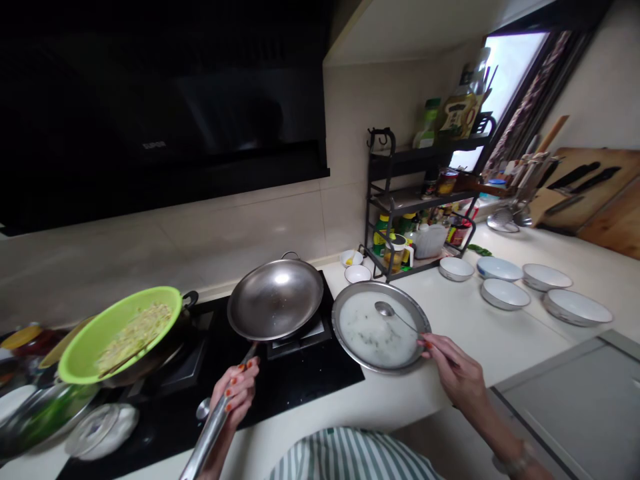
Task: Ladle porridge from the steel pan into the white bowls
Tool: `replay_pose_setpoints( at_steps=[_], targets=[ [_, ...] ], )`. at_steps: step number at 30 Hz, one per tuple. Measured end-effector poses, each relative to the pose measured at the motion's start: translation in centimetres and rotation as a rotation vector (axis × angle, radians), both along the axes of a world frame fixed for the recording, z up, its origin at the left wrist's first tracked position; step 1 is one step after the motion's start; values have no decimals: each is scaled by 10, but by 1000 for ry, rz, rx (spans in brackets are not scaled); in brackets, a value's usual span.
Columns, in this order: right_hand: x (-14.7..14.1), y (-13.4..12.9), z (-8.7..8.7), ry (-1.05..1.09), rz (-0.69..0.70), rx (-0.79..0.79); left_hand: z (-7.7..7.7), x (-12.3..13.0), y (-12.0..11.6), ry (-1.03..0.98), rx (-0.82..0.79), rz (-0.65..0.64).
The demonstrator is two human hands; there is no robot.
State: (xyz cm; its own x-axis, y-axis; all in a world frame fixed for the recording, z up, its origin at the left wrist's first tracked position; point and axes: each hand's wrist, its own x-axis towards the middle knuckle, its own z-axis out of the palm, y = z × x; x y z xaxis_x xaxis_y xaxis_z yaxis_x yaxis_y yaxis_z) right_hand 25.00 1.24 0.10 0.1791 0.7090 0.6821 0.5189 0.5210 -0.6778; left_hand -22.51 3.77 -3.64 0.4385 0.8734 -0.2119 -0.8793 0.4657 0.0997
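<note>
Wok [275, 299] handle in left hand [235, 392] (spoon [395, 316] in right hand [453, 371])

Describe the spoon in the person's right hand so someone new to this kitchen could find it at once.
Start at the black stovetop with the empty steel wok. Just right of it, on the pale counter, sits a round metal basin of cloudy white liquid. The metal spoon reaches into it from the right hand, the only utensil in that basin.

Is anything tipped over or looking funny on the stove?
Yes. The green bowl of chopped food sits tilted on the pot beneath it, leaning toward the person. The wok is also tipped, lifted by its handle in the left hand. Nothing looks spilled.
</note>
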Motion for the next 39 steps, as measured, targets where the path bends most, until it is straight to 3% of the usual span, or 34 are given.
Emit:
replay_pose_setpoints(
  at_steps=[5, 8, 12, 16, 22, 29, 35, 39],
  targets=[
    [-2, -2, -4, -16, 14, -12, -7, -6, 3, 23, 100, -29],
    [-2, -4, -9, -29, 50, 9, -7, 2, 2, 54, 148, 21],
    [-5, -14, -20, -3, 93, 20, -5, 25, -12, 184, 15, 150],
    [-14, -30, -32, 35, 145, -4, -10, 47, -42, 313, -141, 125],
    [-32, -48, -39, 44, 121, -48, -35, 50, -80, 319, -170, -48],
    [-42, -55, -31, -135, 99, -103, -64, 64, -98, 304, -78, -186],
    [-57, -61, -36, -346, 55, -130, -97, 70, -128, 383, -186, -181],
    [-66, -66, -43, -384, 79, -170, -126, 61, -154, 453, -379, -132]
  ],
)
